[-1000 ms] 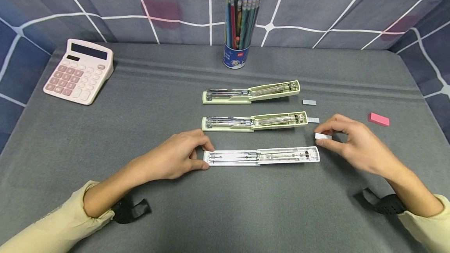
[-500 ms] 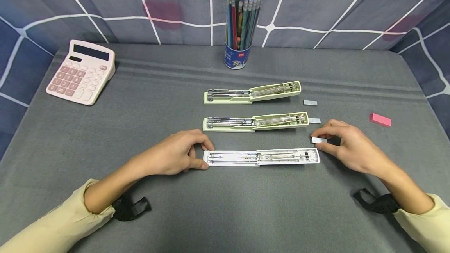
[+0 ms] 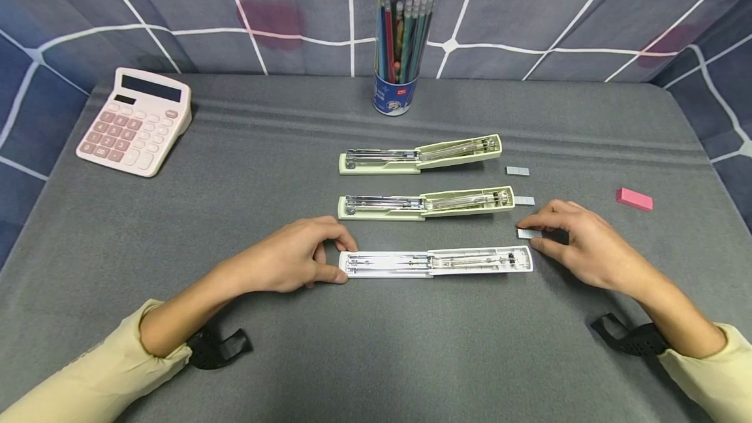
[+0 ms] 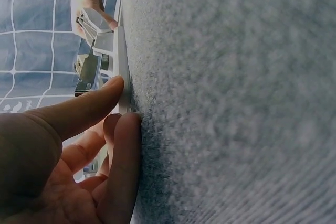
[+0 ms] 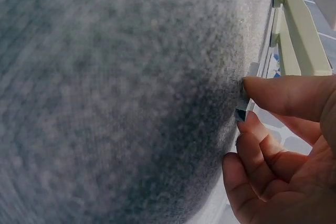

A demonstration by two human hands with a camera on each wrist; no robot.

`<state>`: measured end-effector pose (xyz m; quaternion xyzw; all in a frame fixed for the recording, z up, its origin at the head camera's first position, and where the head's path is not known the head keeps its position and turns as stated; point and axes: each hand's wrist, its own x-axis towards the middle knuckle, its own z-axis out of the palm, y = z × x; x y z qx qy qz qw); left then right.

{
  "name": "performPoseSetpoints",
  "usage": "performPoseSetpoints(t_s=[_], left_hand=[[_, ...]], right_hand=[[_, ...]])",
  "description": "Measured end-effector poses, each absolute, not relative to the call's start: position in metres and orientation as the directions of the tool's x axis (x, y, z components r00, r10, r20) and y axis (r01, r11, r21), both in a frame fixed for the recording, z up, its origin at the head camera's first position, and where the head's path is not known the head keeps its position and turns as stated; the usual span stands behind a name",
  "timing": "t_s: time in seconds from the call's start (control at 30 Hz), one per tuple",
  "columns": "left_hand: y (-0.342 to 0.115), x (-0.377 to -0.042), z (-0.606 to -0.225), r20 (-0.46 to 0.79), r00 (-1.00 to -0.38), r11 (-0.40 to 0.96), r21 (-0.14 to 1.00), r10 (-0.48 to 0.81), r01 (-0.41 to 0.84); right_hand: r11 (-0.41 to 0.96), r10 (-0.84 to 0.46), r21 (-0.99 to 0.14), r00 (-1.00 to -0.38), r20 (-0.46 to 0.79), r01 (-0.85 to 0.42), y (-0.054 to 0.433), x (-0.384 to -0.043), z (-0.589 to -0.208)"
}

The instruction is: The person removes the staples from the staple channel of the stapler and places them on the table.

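My left hand (image 3: 302, 256) pinches the left end of a white stapler (image 3: 482, 261), which lies opened out flat on the table. In the left wrist view, thumb and fingers are at the stapler's white base (image 4: 121, 59). Off the stapler's right end, my right hand (image 3: 590, 247) holds a short strip of staples (image 3: 529, 234) between thumb and fingertips, down at the tabletop. The right wrist view shows the strip's dark end (image 5: 240, 115) beside the thumb. Two light green staplers (image 3: 382, 169) (image 3: 382, 217), also opened out, lie farther back, each with a staple strip (image 3: 517, 171) (image 3: 525, 201) by its right end.
A pink eraser-like block (image 3: 634, 199) lies on the right of the grey table (image 3: 376, 351). At the back stands a blue-lidded tube of pencils (image 3: 405, 38). A pink calculator (image 3: 135, 119) sits at the back left. Checked cloth (image 3: 194, 5) hangs behind the table.
My right hand has moved a little left and toward me with the staple strip, lowering it near the white stapler's right end; its grip looks looser. The left hand has stayed put.
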<state>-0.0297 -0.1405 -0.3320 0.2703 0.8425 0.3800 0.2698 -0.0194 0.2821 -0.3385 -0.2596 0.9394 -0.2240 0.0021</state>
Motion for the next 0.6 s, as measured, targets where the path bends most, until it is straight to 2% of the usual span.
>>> performPoseSetpoints(t_s=[0.6], left_hand=[[-0.1426,-0.0304,-0.3328,-0.238,-0.703,0.559,0.785,0.670,0.267]], right_hand=[[0.772,-0.488,-0.406,-0.865,0.116,-0.489,0.2823,-0.0193,-0.3392]])
